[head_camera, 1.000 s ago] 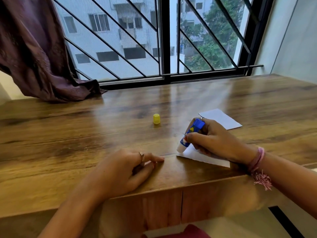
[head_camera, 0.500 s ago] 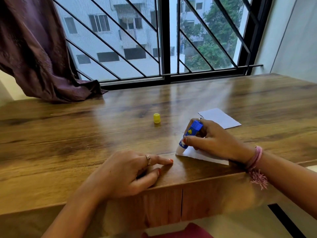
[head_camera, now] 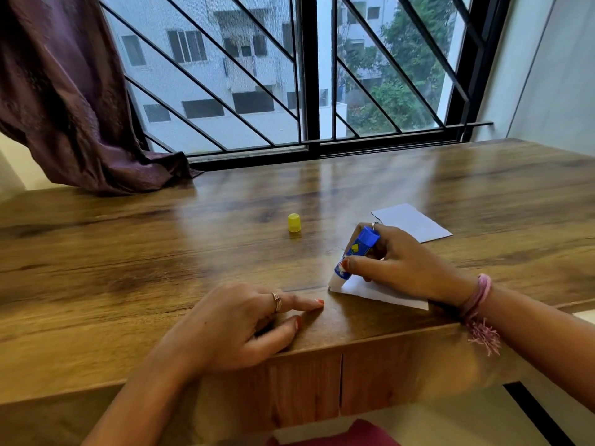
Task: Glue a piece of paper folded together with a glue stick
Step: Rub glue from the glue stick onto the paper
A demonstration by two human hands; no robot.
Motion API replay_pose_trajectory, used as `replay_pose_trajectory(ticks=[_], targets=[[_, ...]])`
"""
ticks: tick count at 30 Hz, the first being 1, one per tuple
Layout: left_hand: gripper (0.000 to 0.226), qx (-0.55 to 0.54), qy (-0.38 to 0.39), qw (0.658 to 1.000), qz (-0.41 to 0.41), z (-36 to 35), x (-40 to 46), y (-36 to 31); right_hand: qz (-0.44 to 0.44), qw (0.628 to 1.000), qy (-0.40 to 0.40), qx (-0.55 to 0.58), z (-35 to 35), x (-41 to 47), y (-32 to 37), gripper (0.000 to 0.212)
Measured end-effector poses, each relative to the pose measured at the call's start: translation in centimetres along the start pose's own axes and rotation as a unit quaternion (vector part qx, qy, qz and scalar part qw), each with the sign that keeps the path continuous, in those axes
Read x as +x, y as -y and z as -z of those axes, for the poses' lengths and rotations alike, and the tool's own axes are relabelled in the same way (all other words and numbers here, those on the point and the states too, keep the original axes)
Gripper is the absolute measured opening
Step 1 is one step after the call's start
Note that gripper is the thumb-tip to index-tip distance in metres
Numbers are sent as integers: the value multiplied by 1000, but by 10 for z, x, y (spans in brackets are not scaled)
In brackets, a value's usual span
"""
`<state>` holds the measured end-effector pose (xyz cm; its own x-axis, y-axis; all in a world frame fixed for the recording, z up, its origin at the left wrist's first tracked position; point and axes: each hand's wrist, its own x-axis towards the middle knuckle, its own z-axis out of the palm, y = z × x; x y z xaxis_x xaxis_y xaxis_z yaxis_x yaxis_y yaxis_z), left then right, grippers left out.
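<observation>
A white piece of paper (head_camera: 380,292) lies near the front edge of the wooden table (head_camera: 161,268). My right hand (head_camera: 396,262) grips a blue glue stick (head_camera: 355,252), tilted, with its white tip pressed on the paper's left corner. Most of the paper is hidden under that hand. My left hand (head_camera: 238,323) rests flat on the table just left of the paper, index finger stretched toward the corner, holding nothing. The stick's yellow cap (head_camera: 294,222) stands upright farther back on the table.
A second white paper (head_camera: 415,225) lies behind my right hand. A purple curtain (head_camera: 64,101) drapes onto the table's back left. A barred window (head_camera: 306,75) runs along the far edge, a wall on the right.
The glue tip has slid left along the paper to its left corner. My left hand's fingers have uncurled and stretched toward the paper.
</observation>
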<state>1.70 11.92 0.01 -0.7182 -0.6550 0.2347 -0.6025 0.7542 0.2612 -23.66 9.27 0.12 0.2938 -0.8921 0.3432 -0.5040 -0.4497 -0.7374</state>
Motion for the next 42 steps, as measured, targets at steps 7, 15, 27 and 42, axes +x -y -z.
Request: replay_pose_trajectory(ticks=[7, 15, 27, 42], targets=[[40, -2, -4, 1000, 5, 1, 1, -1, -1, 1000, -10, -1, 1, 2, -3, 15], [37, 31, -4, 999, 9, 0, 3, -6, 4, 1000, -18, 4, 0, 3, -4, 21], [75, 148, -67, 986, -27, -24, 14, -31, 6, 998, -46, -37, 1, 3, -5, 15], [81, 194, -62, 979, -7, -25, 18, -34, 18, 998, -47, -39, 3, 3, -2, 18]])
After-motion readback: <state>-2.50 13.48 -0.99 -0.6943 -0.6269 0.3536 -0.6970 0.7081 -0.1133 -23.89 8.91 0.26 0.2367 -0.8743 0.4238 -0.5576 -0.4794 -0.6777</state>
